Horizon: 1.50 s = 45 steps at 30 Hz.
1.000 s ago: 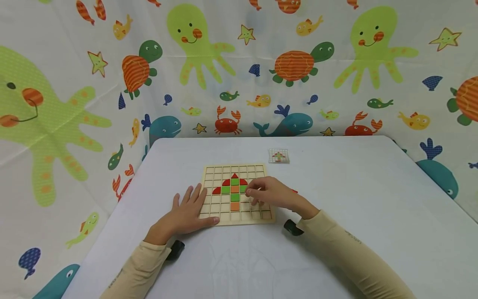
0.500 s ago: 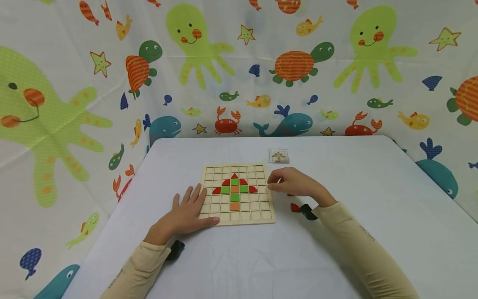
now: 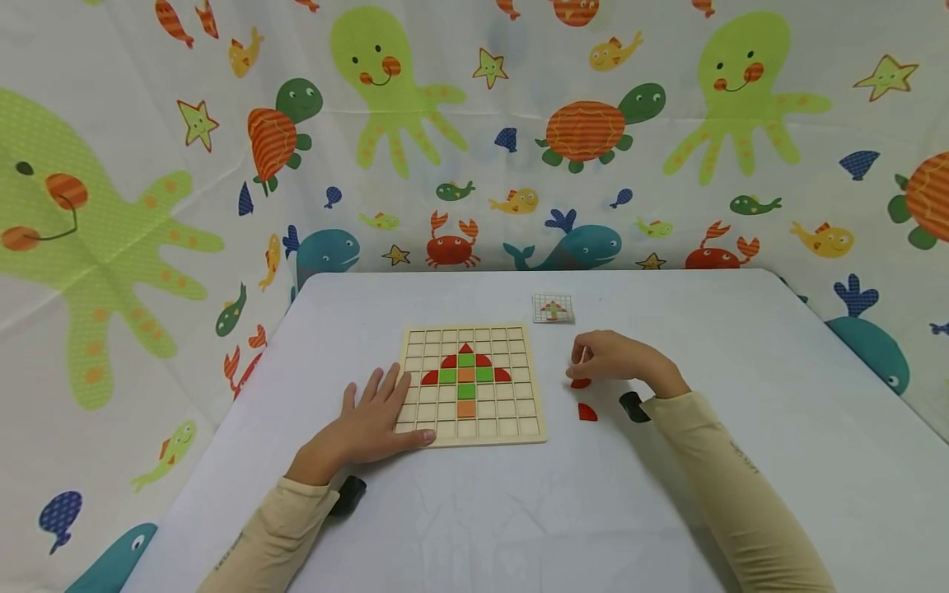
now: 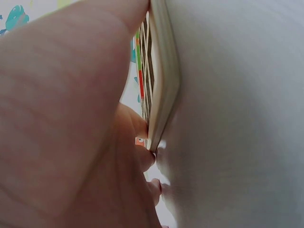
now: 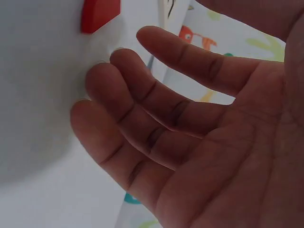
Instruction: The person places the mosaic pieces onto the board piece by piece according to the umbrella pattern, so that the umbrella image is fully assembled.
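Note:
A wooden grid board [image 3: 511, 424] lies on the table, with red, green and orange tiles [image 3: 466, 375] set in its squares in an arrow shape. My left hand [image 3: 366, 424] rests spread at the board's left side, its thumb over the near left corner. In the left wrist view some fingertips touch the board's edge [image 4: 166, 76]. To the right of the board, my right hand [image 3: 623, 362] hovers with loosely bent fingers over a red quarter-round tile [image 3: 581, 384]. A second red tile [image 3: 587, 412] lies nearer. In the right wrist view the palm holds nothing, and a red tile [image 5: 102, 14] sits beyond the fingers.
A small card [image 3: 553, 310] printed with a grid and a similar coloured figure lies behind the board. The table [image 3: 474, 511] has a white cover. A curtain [image 3: 474, 123] with sea animals hangs behind and on the left.
My right hand has moved right, off the board to the loose red tiles. A red tile now shows at the right end of the figure, where the hand was. My left hand stays put.

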Available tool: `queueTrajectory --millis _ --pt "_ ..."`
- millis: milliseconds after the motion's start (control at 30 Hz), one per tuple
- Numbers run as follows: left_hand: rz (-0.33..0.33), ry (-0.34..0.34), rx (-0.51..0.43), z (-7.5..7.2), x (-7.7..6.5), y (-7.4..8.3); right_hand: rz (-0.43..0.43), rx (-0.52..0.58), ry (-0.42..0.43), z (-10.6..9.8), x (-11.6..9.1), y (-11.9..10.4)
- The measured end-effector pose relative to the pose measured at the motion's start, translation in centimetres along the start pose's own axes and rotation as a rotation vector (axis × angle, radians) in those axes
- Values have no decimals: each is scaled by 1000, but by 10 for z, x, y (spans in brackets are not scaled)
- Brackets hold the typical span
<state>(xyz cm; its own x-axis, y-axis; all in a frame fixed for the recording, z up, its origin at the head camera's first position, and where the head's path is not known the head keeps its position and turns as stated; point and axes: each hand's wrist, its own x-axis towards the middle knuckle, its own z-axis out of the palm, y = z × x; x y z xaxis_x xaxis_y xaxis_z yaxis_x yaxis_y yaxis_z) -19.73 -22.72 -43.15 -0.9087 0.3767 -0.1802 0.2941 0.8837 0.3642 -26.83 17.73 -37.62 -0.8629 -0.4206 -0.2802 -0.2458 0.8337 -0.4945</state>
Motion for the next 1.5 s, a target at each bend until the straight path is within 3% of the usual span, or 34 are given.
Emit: queueTrajectory --millis 367,767,1500 --pt "-1 -4 -11 -2 -1 1 96 -14 -47 1 3 10" --pt "-5 -7 -10 -1 1 0 114 -30 -95 6 2 4" --pt "-6 -2 -14 0 -1 1 81 -67 -49 12 5 -1"
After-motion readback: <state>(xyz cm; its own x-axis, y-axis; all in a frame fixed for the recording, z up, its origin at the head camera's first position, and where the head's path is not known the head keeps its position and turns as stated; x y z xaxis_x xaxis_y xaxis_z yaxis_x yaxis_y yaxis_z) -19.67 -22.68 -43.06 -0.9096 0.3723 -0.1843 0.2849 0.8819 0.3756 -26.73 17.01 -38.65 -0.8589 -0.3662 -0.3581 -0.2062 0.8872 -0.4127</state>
